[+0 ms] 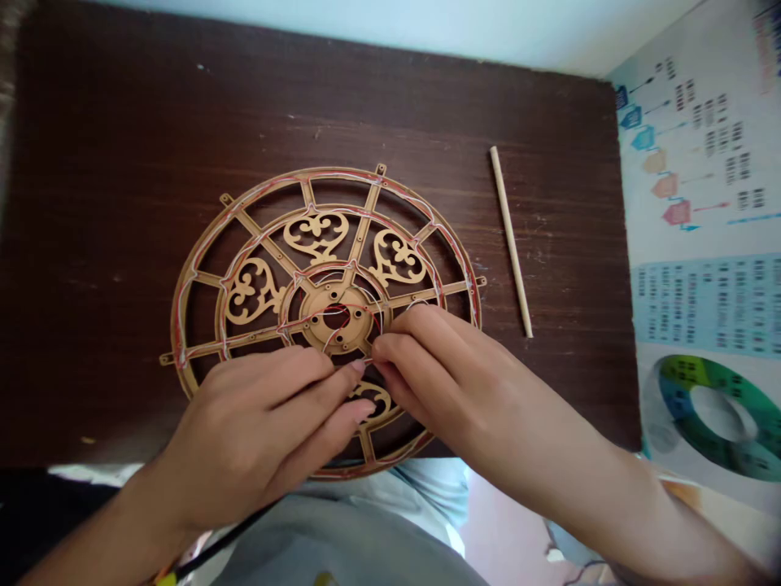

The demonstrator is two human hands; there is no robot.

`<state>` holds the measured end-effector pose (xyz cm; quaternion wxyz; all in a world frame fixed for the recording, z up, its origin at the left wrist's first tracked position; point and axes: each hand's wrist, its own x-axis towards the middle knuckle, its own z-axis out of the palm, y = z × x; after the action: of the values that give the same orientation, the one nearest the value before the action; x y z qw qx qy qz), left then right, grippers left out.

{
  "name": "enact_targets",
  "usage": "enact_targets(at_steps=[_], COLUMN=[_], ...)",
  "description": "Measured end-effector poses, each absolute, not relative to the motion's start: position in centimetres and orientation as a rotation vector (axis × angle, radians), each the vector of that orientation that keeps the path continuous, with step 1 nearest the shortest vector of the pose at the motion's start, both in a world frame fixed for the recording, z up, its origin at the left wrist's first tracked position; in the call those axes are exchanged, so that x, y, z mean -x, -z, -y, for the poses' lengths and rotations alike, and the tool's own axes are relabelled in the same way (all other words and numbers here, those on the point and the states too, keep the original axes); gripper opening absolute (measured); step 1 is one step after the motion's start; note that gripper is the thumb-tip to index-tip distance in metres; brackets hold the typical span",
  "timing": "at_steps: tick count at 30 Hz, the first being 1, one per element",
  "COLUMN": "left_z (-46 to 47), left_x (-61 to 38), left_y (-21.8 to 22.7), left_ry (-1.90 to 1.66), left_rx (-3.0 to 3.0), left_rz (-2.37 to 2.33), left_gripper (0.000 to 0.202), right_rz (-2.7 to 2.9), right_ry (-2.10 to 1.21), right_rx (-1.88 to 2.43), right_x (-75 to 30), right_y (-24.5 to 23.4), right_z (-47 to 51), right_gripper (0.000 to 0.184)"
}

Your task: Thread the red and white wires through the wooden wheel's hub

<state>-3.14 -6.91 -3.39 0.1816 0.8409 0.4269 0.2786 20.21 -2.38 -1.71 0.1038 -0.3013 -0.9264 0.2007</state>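
A round tan lattice frame [220, 281], with rings, spokes and scroll ornaments, lies on the dark table. Thin red and white wires run in its grooves and cross its hub [311, 332]. My left hand [256, 407] lies over the lower left of the frame, fingers stretched, thumb and index finger apart. Its index fingertip touches near a wire by the inner ring. Just right of the hub, my right hand [439, 366] has its fingers curled in a pinch on a thin wire [381, 321]. The pinching fingertips are partly hidden, and both hands cover the frame's lower part.
A pale wooden stick [511, 242] lies to the right of the frame on the dark brown table [98, 203]. A light wall [366, 24] borders the far edge. Printed posters [695, 236] stand along the right side. The frame overhangs the near edge, above my lap.
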Motion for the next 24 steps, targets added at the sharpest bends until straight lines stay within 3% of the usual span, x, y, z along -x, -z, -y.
enact_targets(at_steps=[8, 24], left_z=[6.8, 6.6], left_x=[3.4, 3.3], left_y=[3.4, 3.6], left_ry=[-0.74, -0.733], left_rx=[-2.369, -2.403], left_rz=[-1.153, -1.116], left_gripper=[0.022, 0.027], right_rz=[2.525, 2.338], right_ry=[-0.834, -0.855], right_rx=[0.965, 1.118], right_x=[-20.7, -21.4], right_y=[2.0, 2.4], right_z=[3.3, 7.1], right_gripper=[0.012, 0.031])
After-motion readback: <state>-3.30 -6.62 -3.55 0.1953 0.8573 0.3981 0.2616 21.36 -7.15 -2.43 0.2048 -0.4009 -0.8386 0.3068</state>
